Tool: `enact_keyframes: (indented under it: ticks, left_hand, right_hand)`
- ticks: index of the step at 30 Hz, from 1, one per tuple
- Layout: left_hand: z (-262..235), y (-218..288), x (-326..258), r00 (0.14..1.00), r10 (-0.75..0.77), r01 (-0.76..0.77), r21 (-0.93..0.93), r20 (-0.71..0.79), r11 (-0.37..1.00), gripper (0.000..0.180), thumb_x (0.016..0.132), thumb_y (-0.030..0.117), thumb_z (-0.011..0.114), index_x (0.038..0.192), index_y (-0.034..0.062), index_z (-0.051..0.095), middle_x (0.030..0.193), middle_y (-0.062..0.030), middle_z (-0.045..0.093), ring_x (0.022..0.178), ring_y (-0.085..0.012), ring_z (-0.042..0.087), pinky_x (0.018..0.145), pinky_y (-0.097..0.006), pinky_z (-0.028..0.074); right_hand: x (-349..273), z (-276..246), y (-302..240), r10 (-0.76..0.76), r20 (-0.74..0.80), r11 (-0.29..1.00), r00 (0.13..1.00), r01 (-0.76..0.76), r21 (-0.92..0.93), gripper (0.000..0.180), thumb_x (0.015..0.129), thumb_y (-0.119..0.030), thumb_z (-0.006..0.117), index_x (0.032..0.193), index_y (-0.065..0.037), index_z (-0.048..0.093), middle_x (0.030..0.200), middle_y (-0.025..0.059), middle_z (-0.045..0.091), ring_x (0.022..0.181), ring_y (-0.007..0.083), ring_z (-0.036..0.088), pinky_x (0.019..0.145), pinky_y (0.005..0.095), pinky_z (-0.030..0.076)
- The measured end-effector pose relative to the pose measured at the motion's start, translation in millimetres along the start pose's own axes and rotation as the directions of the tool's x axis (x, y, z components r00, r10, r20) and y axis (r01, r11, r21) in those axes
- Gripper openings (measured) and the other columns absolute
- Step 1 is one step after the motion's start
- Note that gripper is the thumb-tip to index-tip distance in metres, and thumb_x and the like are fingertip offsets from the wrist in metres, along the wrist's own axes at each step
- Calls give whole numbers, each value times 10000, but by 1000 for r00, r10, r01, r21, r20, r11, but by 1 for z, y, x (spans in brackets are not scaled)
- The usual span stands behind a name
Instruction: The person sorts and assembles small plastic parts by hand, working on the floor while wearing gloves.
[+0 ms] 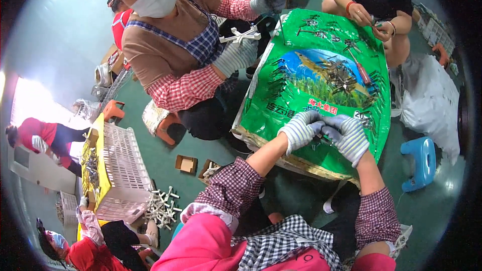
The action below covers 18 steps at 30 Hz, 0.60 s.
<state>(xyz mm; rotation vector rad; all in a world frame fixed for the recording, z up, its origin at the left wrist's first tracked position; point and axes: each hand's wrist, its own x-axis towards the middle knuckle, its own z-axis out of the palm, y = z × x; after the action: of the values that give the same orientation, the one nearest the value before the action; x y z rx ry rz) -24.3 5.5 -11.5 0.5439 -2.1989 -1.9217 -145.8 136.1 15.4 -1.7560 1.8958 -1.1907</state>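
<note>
my left hand [299, 129] and right hand [349, 137] meet at centre right of the frame, both in striped knit gloves, fingers curled shut around a small dark metal part [320, 139]. it sits pinched between the two hands, mostly hidden by the gloves, so i can't tell its exact shape. it's just above the near edge of the green sack [281, 100] spread as a work surface.

handling, my guess: light, stiff and hard, thin prongs or edges that could snag a glove. not fragile. small enough to slip, so take it by the ends with fingertips, one hand each side, as i do now.

looks: dark grey, thin, spidery, like the loose pile of metal pieces [341, 76] further up the sack, centre right. a red-handled tool [359, 68] lies among that pile.

outward: across the sack, upper middle, a person's gloved hand [236, 56] holds a white plastic cross [240, 35]. upper right, another person's bare hands [374, 22] work on something small. a blue stool [420, 163] stands at right, a white crate [123, 170] at lower left with a heap of white crosses [161, 207] beside it.
</note>
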Motion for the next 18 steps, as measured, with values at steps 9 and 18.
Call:
enact_keyframes:
  ticks: [9, 18]
  left_hand:
    - [-22, 36, -13, 993, -42, 75, -315, 108, 946, 350, 862, 130, 512, 1185, -4, 485, 1014, -93, 606, 841, -161, 597, 669, -269, 482]
    - [-3, 22, -3, 968, 80, -213, -605, -239, 767, 430, 879, 54, 493, 1276, -9, 341, 1135, -186, 522, 992, -245, 567, 835, -335, 479]
  right_hand:
    - [15, -8, 14, 248, -179, 924, 952, -176, 339, 143, 819, -86, 613, 928, 4, 633, 785, 53, 647, 707, 102, 597, 611, 242, 474]
    - [-2, 1, -15, 440, -88, 617, 894, -229, 752, 202, 840, -137, 607, 997, -11, 598, 791, 26, 620, 657, 80, 566, 565, 200, 461]
